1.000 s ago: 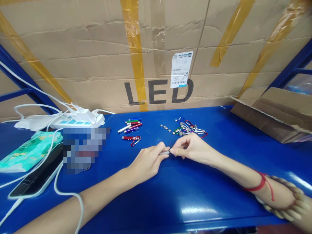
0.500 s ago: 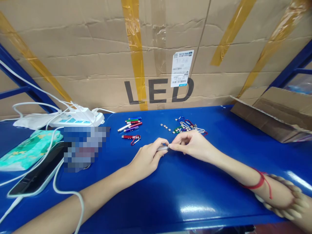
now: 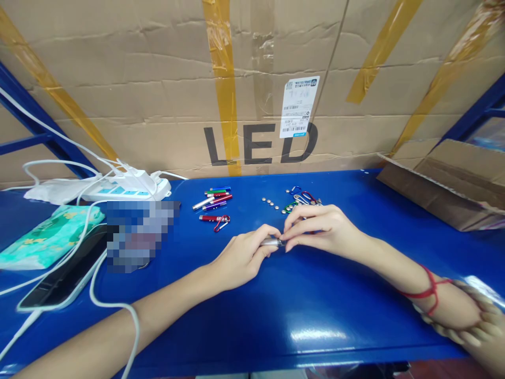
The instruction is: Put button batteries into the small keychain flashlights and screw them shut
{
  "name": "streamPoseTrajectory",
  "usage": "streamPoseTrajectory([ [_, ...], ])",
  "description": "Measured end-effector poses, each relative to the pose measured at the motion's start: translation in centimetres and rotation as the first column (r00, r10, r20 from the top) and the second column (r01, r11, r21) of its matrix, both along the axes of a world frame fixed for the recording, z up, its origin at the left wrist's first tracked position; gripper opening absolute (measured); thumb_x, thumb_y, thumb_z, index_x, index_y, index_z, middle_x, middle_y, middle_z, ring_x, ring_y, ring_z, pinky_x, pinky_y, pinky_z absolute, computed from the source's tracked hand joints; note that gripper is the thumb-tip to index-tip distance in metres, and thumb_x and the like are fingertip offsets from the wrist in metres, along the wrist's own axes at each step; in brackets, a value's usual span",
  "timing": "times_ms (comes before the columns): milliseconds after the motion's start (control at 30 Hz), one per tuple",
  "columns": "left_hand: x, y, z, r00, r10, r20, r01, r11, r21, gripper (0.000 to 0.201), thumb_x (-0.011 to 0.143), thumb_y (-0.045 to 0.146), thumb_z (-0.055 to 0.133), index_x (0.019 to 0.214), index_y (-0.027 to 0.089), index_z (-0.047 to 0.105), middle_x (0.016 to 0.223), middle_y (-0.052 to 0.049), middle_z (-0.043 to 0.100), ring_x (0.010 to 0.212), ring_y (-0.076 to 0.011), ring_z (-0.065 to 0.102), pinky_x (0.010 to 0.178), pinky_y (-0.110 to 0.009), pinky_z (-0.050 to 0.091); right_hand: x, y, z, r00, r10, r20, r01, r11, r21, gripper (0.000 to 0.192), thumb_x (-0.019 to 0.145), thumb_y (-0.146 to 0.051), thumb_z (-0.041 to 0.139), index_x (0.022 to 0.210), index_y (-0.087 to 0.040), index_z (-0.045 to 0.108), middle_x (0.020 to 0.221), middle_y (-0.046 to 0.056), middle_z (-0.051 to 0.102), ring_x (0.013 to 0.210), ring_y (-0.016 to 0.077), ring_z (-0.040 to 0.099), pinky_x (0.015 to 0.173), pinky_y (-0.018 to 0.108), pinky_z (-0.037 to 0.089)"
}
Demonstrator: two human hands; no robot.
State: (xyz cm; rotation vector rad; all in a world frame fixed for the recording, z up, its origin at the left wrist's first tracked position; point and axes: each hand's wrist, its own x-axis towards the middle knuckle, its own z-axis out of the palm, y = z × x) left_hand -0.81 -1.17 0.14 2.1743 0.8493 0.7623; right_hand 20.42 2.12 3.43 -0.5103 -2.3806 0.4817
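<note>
Pinching silver tube (image 3: 270, 242) over blue table (image 3: 244, 326), left hand (image 3: 240, 258) had thumb and fingers closed on it; right hand (image 3: 319, 226), fingers curled, met its dark end (image 3: 282, 243), hold unclear. Loose pinch might have let tube slip.

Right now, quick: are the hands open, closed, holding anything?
Left hand: closed, holding a silver tube.
Right hand: fingertips at the tube's dark end; whether gripping anything cannot be told.
</note>
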Motion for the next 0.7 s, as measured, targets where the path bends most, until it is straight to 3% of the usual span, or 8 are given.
streamPoseTrajectory([
  [200,-0.1,-0.1,-0.1,0.999,-0.009,-0.032,0.008,1.0,-0.014,0.004,0.092,0.017,0.039,0.093,0.02,0.042,0.088,0.0,0.06,0.077,-0.0164,0.058,0.064,-0.022,0.039,-0.5,-0.2,-0.5,0.999,-0.004,-0.043,0.005,1.0,0.023,0.013,0.077,-0.029,0.065,0.074,-0.019,0.072,0.075,0.002,0.064,0.066,0.01,0.06,0.061,0.02,0.049],
  [467,0.1,-0.3,0.0,0.989,0.045,-0.138,-0.039,0.998,0.048,0.007,0.092,0.018,0.038,0.085,0.019,0.038,0.091,-0.002,0.059,0.079,-0.0193,0.059,0.061,-0.024,0.038,-0.8,-0.2,-1.5,0.995,-0.052,-0.086,0.053,0.999,0.01,0.014,0.074,-0.03,0.069,0.069,-0.017,0.071,0.071,0.001,0.065,0.062,0.0096,0.061,0.056,0.02,0.046],
  [700,0.1,-0.2,0.0,0.991,0.05,-0.123,-0.044,0.998,0.05,0.011,0.092,0.024,0.032,0.083,0.02,0.035,0.083,-0.002,0.056,0.069,-0.0196,0.056,0.058,-0.025,0.035,-0.9,-0.7,-1.4,0.994,-0.106,-0.022,0.108,0.976,0.189,0.015,0.082,-0.026,0.061,0.075,-0.016,0.069,0.075,0.002,0.067,0.066,0.0092,0.062,0.057,0.018,0.043],
])
